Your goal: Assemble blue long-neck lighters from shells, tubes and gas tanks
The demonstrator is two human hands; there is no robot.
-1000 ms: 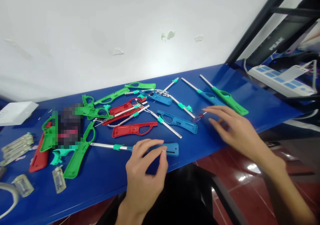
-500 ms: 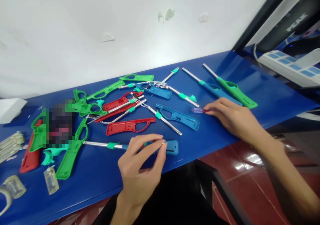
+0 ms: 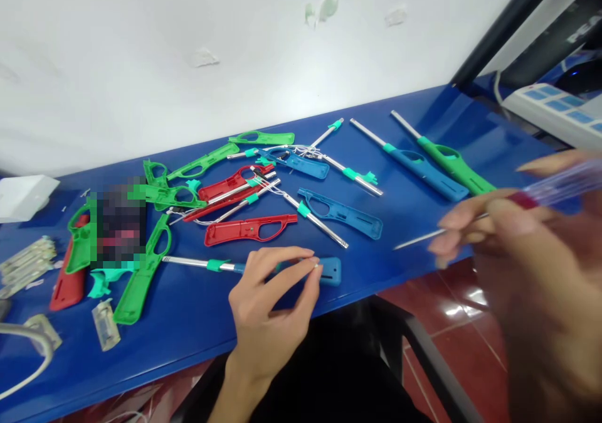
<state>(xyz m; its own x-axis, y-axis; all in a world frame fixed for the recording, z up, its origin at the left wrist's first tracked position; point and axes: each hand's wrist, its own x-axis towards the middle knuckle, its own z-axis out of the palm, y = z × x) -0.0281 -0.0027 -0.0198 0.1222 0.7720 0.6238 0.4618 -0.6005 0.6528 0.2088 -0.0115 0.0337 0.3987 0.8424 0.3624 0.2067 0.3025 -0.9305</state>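
My left hand (image 3: pixel 277 304) pinches a tiny pale piece (image 3: pixel 316 265) between thumb and index fingertip, above a blue lighter (image 3: pixel 332 271) with a metal tube lying near the table's front edge. Raised at the right, my right hand (image 3: pixel 527 247) is blurred and closed around a screwdriver (image 3: pixel 564 181) with a clear purple and red handle; its thin shaft points left. Behind the hands lie a blue handle shell (image 3: pixel 345 214), a red shell (image 3: pixel 249 229) and metal tubes with teal clips (image 3: pixel 305 209).
Two assembled lighters, blue (image 3: pixel 426 173) and green (image 3: pixel 454 162), lie at the back right. Green shells (image 3: pixel 141 285), a pixelated dark object (image 3: pixel 117 222) and clear parts (image 3: pixel 106 326) are on the left. A power strip (image 3: pixel 555 109) is at the far right.
My right hand has risen toward the camera and right with the screwdriver, whose shaft now shows. My left hand keeps its pinch; the view has shifted slightly.
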